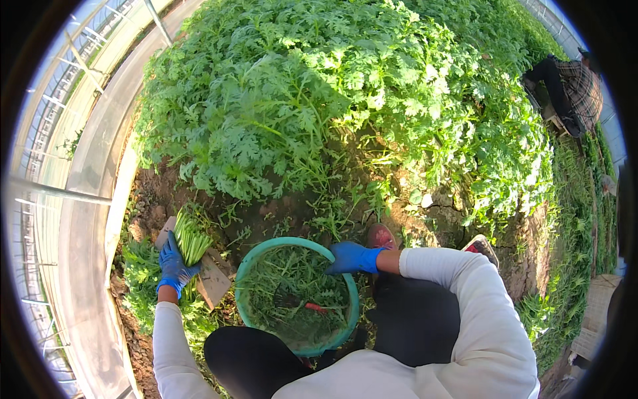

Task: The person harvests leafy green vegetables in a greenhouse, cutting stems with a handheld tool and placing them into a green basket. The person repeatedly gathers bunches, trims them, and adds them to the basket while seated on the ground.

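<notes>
My left hand (174, 268), in a blue glove, is wrapped around a bundle of cut leafy greens (192, 238). Their pale stem ends point up and away from me, while the leaves (142, 279) spread out below and to the left. Under and beside the bundle is a flat board (214, 282), partly hidden. My right hand (351, 257), gloved in blue too, grips the right rim of a round green plastic basin (240, 299) between my knees. Inside the basin lie loose leaf trimmings (284, 272) and a tool with a red handle (315, 307), half buried.
Dense standing greens (299, 99) fill the bed ahead over bare soil (279, 212). A plastic-sheeted greenhouse wall (89, 199) with metal poles runs along the left. At far right another person (573, 95) crouches. Cut greens (573, 249) and a woven sack (595, 311) lie on the right.
</notes>
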Demonstrator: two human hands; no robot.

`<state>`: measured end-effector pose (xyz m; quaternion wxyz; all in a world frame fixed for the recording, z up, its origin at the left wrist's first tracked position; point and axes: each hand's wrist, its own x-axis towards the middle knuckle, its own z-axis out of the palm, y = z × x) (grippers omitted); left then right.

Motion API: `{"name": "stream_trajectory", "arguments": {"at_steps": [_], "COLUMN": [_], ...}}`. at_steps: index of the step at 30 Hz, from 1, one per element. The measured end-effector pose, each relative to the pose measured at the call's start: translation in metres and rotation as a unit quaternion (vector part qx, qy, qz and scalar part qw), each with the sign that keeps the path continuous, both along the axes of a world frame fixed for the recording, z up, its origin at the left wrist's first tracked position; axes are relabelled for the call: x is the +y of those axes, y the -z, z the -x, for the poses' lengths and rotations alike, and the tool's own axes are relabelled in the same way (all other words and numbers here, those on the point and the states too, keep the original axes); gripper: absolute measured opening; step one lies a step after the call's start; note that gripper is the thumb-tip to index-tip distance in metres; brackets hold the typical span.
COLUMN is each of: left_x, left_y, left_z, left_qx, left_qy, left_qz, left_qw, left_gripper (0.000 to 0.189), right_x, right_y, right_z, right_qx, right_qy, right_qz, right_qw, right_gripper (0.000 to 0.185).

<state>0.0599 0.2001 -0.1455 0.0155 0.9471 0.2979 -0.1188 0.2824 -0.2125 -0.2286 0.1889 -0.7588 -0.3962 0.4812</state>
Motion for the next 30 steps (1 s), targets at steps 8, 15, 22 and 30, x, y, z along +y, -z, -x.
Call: {"name": "stream_trajectory", "arguments": {"at_steps": [8,15,22,30], "left_x": [0.0,-0.001,-0.001,0.017], "left_y": [0.0,0.001,-0.001,0.027], "left_z": [-0.006,-0.005,0.001,0.007], "left_qx": [0.0,0.025,-0.032,-0.033], "left_qy": [-0.039,-0.037,-0.064,-0.001], "left_qz": [0.016,-0.01,0.04,-0.05], "left_qw": [0.999,0.999,0.997,0.998], "left_gripper": [0.129,0.129,0.13,0.124], "right_x": [-0.014,-0.018,-0.049,-0.249], "right_y": [0.009,0.009,0.005,0.07], "right_z": [-0.024,-0.043,-0.054,0.089], "right_qx": [-0.016,-0.051,0.145,-0.077], "right_qy": [0.147,0.213,0.276,0.461], "right_qz": [-0.079,-0.08,-0.054,0.071], "right_qw": [0.986,0.973,0.949,0.881], "right_gripper": [0.03,0.031,0.056,0.029]}}
